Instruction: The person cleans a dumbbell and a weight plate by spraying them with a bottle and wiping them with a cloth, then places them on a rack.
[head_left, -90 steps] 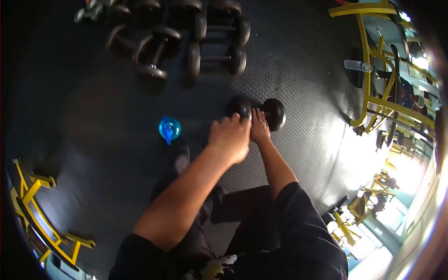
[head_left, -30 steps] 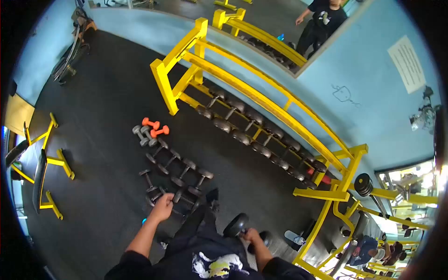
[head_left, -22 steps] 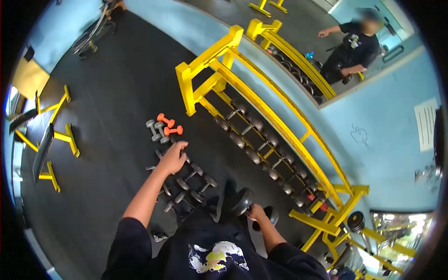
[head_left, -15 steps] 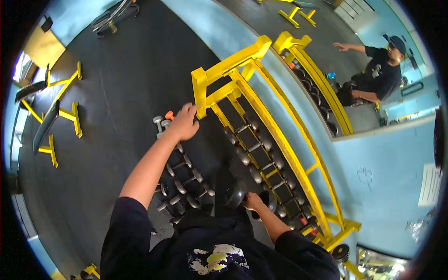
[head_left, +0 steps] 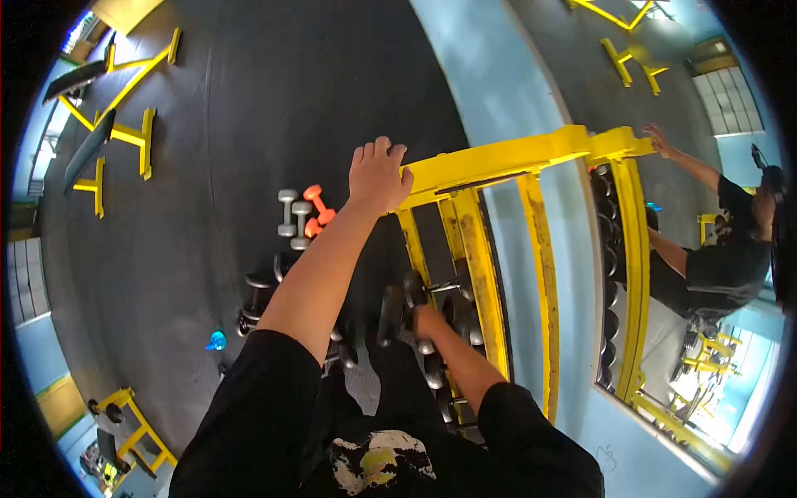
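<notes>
My left hand [head_left: 379, 176] rests on the near top corner of a yellow dumbbell rack [head_left: 498, 158], its fingers bent over the end. Lower down, my right hand [head_left: 427, 322] is wrapped around the handle of a large dark dumbbell [head_left: 390, 315], held close beside the rack. The handle is hidden by my fingers. Just above that hand, another dumbbell [head_left: 442, 288] lies across the rack's lower rails, with more in a row below it, partly covered by my right arm.
Grey dumbbells [head_left: 287, 212] and orange dumbbells [head_left: 318, 202] lie on the black floor to the left, with darker ones [head_left: 259, 292] nearer. A blue bottle [head_left: 217, 339] is on the floor. Yellow-framed benches [head_left: 124, 124] stand farther left. A wall mirror [head_left: 664, 315] is behind the rack.
My left hand has come from beside the rack's end post onto its top corner. My right hand has brought the dumbbell up along the rack toward its near end. The view has turned.
</notes>
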`<move>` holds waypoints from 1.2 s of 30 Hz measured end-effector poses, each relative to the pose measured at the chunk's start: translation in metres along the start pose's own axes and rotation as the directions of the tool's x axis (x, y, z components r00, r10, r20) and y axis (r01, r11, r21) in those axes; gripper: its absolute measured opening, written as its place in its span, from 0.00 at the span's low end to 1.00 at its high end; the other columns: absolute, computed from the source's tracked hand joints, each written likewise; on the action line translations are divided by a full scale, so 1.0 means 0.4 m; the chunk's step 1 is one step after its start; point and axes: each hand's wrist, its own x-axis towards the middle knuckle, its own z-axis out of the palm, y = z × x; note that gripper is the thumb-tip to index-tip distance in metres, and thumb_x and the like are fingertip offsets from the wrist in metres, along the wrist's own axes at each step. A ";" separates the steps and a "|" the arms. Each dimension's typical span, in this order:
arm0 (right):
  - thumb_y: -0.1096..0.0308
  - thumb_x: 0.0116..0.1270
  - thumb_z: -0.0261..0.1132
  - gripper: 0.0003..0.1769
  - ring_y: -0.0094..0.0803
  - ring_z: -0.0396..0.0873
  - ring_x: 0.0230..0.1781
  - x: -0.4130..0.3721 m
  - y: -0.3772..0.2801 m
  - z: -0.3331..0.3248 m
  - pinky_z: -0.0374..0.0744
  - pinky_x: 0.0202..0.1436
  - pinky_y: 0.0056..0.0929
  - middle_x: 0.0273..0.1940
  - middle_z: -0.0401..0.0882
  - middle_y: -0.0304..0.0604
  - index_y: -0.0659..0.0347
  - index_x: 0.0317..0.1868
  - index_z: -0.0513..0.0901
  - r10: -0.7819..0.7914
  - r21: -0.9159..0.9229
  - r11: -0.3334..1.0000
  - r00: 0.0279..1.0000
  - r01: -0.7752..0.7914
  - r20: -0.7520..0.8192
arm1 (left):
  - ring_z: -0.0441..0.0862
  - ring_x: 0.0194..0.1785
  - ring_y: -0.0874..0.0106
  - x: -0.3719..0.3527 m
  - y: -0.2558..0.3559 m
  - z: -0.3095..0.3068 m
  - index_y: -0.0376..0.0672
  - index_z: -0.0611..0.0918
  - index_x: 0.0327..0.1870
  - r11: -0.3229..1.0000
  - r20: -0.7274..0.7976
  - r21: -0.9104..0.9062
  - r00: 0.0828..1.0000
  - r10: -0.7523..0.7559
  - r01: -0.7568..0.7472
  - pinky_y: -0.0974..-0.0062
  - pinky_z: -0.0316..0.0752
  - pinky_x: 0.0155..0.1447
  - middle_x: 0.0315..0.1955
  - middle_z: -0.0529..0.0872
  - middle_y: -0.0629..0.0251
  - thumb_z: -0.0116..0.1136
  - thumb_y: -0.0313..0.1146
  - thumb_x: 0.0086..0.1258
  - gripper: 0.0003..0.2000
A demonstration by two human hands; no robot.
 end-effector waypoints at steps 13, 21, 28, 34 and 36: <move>0.64 0.60 0.69 0.13 0.50 0.85 0.48 0.426 0.219 -0.248 0.82 0.51 0.53 0.47 0.87 0.53 0.60 0.43 0.89 0.216 -0.122 0.971 0.974 -0.206 0.069 | 0.80 0.55 0.65 0.024 -0.023 0.041 0.50 0.84 0.48 0.973 0.262 -0.154 0.956 -0.130 0.174 0.60 0.73 0.58 0.48 0.84 0.68 0.57 0.39 0.64 0.13; 0.58 0.64 0.66 0.24 0.45 0.79 0.60 0.573 0.300 -0.166 0.78 0.59 0.50 0.57 0.81 0.52 0.59 0.59 0.81 0.198 -0.322 0.938 0.963 -0.131 0.183 | 0.81 0.49 0.63 0.028 -0.023 0.053 0.49 0.84 0.45 0.978 0.276 -0.134 0.954 -0.119 0.160 0.59 0.74 0.54 0.43 0.83 0.67 0.58 0.38 0.63 0.12; 0.60 0.66 0.64 0.22 0.46 0.79 0.58 0.577 0.281 -0.097 0.76 0.61 0.49 0.55 0.82 0.51 0.59 0.58 0.81 0.172 -0.333 0.929 0.985 -0.160 0.008 | 0.82 0.45 0.62 0.015 -0.026 0.069 0.47 0.84 0.41 0.972 0.196 -0.171 0.972 -0.129 0.163 0.59 0.75 0.51 0.41 0.84 0.66 0.59 0.38 0.61 0.10; 0.62 0.67 0.63 0.19 0.46 0.80 0.57 0.591 0.335 -0.021 0.74 0.62 0.49 0.53 0.82 0.51 0.59 0.57 0.82 0.128 -0.343 0.927 0.987 -0.154 -0.098 | 0.82 0.42 0.64 0.004 -0.024 0.090 0.47 0.85 0.40 0.979 0.137 -0.142 0.982 -0.129 0.149 0.60 0.76 0.48 0.37 0.84 0.67 0.59 0.38 0.61 0.09; 0.63 0.68 0.63 0.19 0.46 0.80 0.56 0.586 0.333 -0.020 0.74 0.63 0.49 0.52 0.82 0.51 0.59 0.56 0.82 0.127 -0.341 0.924 0.981 -0.172 -0.150 | 0.83 0.42 0.65 0.002 -0.023 0.094 0.47 0.85 0.40 0.979 0.135 -0.141 0.983 -0.127 0.146 0.60 0.76 0.48 0.37 0.84 0.67 0.60 0.38 0.61 0.09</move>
